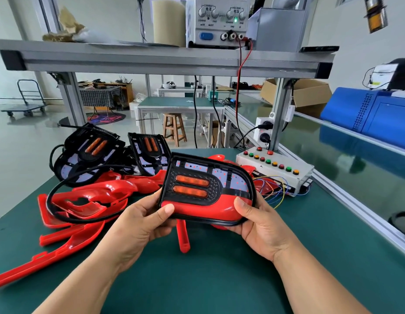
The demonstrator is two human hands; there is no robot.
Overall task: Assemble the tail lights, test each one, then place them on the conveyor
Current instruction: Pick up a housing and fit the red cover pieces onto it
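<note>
A tail light (203,191) with a black frame, two orange lenses and a red lower cover is held above the green table. My left hand (140,223) grips its lower left edge, thumb on the red cover. My right hand (260,225) grips its lower right corner. A black cable (61,189) loops from the light to the left. Two black tail light housings (88,152) (149,152) lie behind. Loose red lens covers (90,200) are piled at the left.
A white test box (276,171) with coloured buttons and loose wires sits at the right. The conveyor (355,159) with an aluminium rail runs along the right side. A power supply (217,21) stands on the overhead shelf. A blue machine (373,114) stands beyond the conveyor.
</note>
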